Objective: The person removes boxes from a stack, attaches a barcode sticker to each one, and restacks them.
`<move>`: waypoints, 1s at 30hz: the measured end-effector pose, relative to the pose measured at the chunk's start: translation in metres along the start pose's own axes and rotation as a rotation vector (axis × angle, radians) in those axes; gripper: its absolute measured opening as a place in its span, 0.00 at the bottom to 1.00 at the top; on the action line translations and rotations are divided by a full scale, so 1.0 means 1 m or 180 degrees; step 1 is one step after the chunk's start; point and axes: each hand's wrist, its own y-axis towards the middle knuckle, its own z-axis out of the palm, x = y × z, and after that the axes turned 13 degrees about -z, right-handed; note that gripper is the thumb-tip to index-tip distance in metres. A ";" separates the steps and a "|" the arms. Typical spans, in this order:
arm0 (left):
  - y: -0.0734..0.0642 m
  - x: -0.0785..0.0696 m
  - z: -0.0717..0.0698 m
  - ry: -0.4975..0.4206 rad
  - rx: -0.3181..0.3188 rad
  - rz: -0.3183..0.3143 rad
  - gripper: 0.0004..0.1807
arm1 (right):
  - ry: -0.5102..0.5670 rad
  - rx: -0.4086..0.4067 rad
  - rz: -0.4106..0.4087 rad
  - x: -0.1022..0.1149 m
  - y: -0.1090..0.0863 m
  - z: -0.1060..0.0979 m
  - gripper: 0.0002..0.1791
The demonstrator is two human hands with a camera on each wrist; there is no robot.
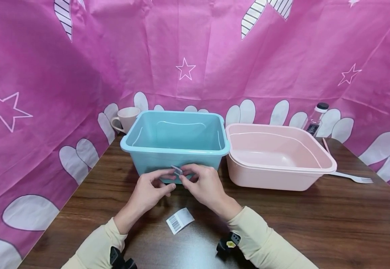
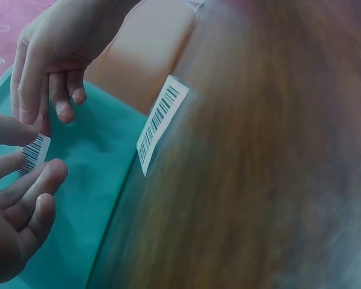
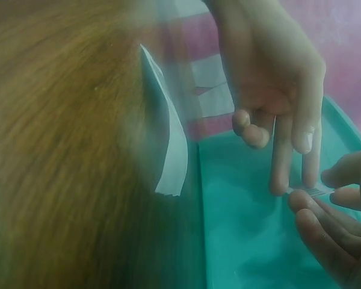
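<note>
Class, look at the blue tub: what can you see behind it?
Behind the blue tub, a pale mug shows at the back left, partly covered by the tub, and the pink backdrop rises beyond. Its walls hide whatever lies lower.

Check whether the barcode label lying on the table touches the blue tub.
Apart: the head view shows tabletop between the barcode label and blue tub.
</note>
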 end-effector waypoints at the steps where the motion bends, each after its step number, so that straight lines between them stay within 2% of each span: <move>1: 0.000 0.000 0.000 -0.0003 0.0024 0.0011 0.22 | 0.0004 -0.0006 -0.0003 0.000 0.000 0.000 0.10; 12: 0.000 0.002 0.001 0.0006 0.0146 0.0090 0.27 | 0.0011 -0.0062 0.0015 0.000 0.001 -0.001 0.09; 20: 0.000 0.001 0.000 -0.0007 0.0203 0.0035 0.28 | 0.0140 -0.0006 0.0126 -0.001 0.001 -0.002 0.09; 30: -0.001 0.001 0.000 0.0002 0.0251 -0.0019 0.28 | 0.0169 -0.0117 0.0137 -0.002 0.001 -0.006 0.09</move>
